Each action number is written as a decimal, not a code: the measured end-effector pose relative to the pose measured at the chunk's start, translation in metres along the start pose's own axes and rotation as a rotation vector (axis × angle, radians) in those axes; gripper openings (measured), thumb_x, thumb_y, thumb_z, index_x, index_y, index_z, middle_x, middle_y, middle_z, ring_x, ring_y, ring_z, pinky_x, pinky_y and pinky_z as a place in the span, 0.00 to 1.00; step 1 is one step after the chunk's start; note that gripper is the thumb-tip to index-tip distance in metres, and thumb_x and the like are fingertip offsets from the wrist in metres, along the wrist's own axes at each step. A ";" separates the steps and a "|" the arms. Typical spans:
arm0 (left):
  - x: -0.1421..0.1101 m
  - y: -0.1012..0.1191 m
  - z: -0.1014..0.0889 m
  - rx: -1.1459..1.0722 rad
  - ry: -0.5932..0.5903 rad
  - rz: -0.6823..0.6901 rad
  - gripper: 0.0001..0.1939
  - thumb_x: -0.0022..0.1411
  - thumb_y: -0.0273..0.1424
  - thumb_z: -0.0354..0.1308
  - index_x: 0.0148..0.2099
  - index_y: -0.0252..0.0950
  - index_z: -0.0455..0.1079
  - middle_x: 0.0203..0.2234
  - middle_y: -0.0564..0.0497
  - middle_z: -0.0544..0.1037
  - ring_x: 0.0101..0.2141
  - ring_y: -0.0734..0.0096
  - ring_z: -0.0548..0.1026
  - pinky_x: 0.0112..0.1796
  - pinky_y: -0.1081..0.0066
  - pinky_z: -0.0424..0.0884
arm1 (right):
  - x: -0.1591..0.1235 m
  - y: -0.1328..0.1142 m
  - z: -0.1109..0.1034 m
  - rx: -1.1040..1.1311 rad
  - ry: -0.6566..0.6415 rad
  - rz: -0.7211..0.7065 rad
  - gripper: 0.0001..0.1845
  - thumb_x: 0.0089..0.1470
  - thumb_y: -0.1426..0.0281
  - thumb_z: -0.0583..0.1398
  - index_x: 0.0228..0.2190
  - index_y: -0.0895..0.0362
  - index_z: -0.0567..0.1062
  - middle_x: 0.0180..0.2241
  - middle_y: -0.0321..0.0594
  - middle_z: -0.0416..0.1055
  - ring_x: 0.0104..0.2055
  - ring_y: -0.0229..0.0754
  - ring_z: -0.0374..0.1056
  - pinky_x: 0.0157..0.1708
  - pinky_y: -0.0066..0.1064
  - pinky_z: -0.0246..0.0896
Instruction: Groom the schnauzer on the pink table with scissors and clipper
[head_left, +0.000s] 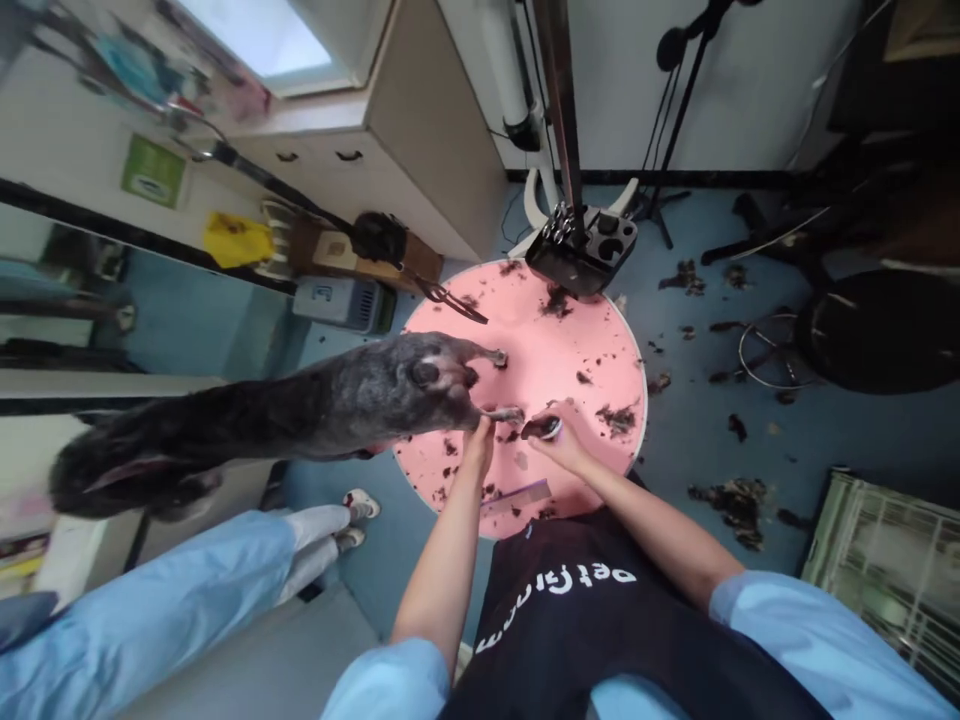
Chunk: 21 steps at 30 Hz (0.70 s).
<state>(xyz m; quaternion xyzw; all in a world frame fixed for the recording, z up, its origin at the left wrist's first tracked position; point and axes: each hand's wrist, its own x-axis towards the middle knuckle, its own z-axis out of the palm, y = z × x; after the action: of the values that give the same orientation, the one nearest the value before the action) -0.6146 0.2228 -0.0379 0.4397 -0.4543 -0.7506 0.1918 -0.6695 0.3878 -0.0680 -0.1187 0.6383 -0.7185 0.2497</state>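
Currently grips the dark dog (352, 395) low on its nearer hind leg with the left hand (478, 442), narrowed around the limb. Holds a dark tool (540, 428) in the curled right hand (568, 442), just beside the paw (511, 414) of that same leg. Cannot confirm contact between tool and paw. Has that paw between both hands, the rump just beyond the left hand, and the long body stretching leftward past the rim of the round pink table (604, 345). Has the other hind paw (501, 357) farther across the tabletop, and a flat purplish strip (517, 496) nearer, among hair clumps (616, 420).
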 end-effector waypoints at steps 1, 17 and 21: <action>-0.002 -0.007 0.009 -0.020 0.037 0.007 0.23 0.36 0.43 0.76 0.30 0.35 0.71 0.26 0.53 0.78 0.30 0.70 0.77 0.41 0.67 0.71 | 0.008 -0.004 -0.005 0.012 0.026 0.012 0.12 0.45 0.66 0.63 0.34 0.54 0.70 0.33 0.40 0.74 0.35 0.44 0.72 0.35 0.36 0.70; -0.078 0.031 0.041 -0.402 0.098 -0.143 0.27 0.58 0.54 0.59 0.23 0.36 0.62 0.14 0.57 0.66 0.17 0.77 0.66 0.25 0.73 0.66 | -0.023 -0.081 -0.039 -0.019 -0.173 0.043 0.12 0.45 0.64 0.65 0.32 0.56 0.72 0.28 0.38 0.74 0.28 0.40 0.69 0.28 0.32 0.67; -0.090 0.045 0.042 -0.467 -0.003 -0.172 0.28 0.60 0.56 0.56 0.24 0.36 0.64 0.16 0.55 0.67 0.17 0.76 0.65 0.23 0.73 0.63 | -0.029 -0.099 -0.035 -0.042 -0.229 -0.005 0.14 0.40 0.65 0.67 0.30 0.55 0.72 0.29 0.37 0.75 0.30 0.42 0.71 0.30 0.33 0.68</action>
<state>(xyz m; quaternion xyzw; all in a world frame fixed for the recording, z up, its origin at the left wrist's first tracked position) -0.6064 0.2831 0.0524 0.4195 -0.2299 -0.8494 0.2229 -0.6824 0.4382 0.0272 -0.2067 0.6204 -0.6872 0.3165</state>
